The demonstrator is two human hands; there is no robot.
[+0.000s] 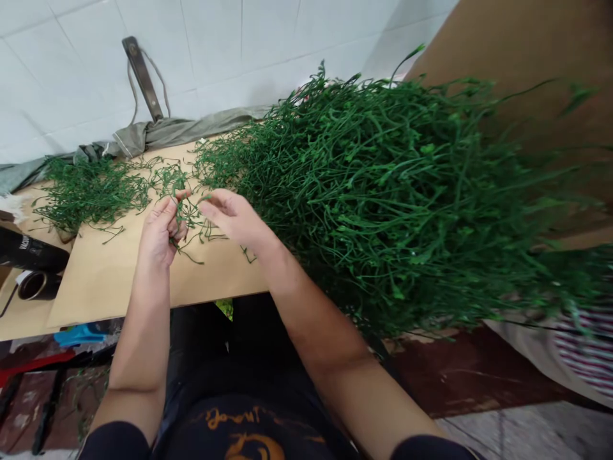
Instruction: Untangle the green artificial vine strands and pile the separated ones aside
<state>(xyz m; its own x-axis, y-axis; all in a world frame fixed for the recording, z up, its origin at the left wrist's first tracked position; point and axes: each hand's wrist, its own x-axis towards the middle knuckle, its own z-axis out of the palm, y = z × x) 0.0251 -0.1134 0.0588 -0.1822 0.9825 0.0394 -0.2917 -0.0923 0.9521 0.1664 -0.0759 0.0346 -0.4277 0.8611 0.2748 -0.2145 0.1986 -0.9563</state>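
Observation:
My left hand is closed around a few thin green stems, whose curly ends stick out past the fingers. Just to its right, my right hand has its thumb and fingers pinched together, with a bit of green at the fingertips. A small gap separates the two hands. Beneath them, loose stems lie scattered on a sheet of tan cardboard. A huge heap of the same stems rises close by on the right. Towards the left lies a smaller pile of stems.
A black bottle and a dark cup stand at the left edge. Behind the cardboard run a rumpled grey cloth and a tiled wall, against which a wooden-handled tool leans. Striped fabric shows at the right.

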